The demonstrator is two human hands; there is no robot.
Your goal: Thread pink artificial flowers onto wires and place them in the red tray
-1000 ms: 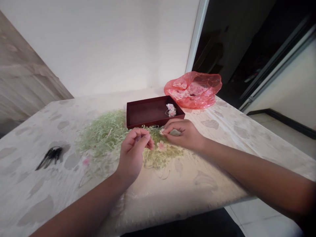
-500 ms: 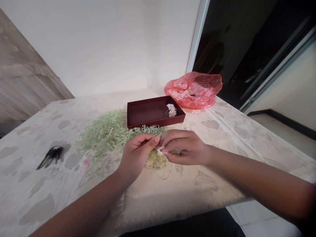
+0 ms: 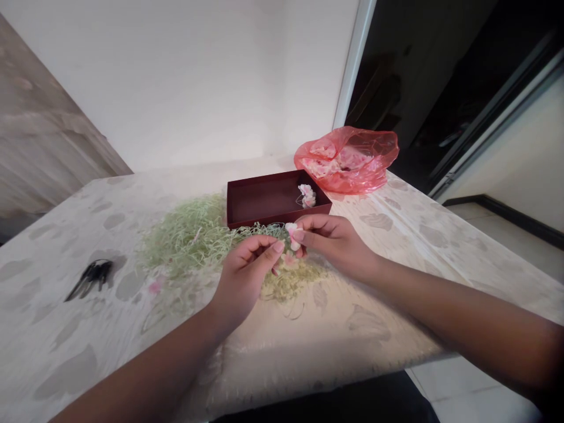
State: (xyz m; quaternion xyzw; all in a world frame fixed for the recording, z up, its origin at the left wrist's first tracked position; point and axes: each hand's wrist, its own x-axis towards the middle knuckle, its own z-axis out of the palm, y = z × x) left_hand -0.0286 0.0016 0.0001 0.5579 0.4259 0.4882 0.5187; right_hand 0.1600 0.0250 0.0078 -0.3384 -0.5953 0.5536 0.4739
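Observation:
My right hand (image 3: 332, 241) pinches a small white-and-pink artificial flower (image 3: 291, 230) between thumb and fingers. Just left of it, my left hand (image 3: 249, 270) has its thumb and forefinger pressed together; whatever they hold is too small to make out. A second pale pink flower (image 3: 289, 260) shows below the fingertips, in front of yellowish shredded filler (image 3: 288, 285). Whether it hangs from the hands or lies on the filler I cannot tell. Beyond both hands stands a dark maroon open box (image 3: 259, 200), with a little bunch of pink-white flowers (image 3: 307, 196) at its right end.
Pale green shredded filler (image 3: 189, 235) is heaped left of the box. Behind the box's right corner, a translucent red plastic bag (image 3: 365, 179) holds more pink flowers. Keys (image 3: 91, 277) lie at the left on the patterned tablecloth (image 3: 66, 241). A white wall (image 3: 198, 82) bounds the table's back.
My right hand has turned and risen a little, bringing the pinched flower up beside my left fingertips. A lower flower now shows between the hands. My left hand has hardly moved.

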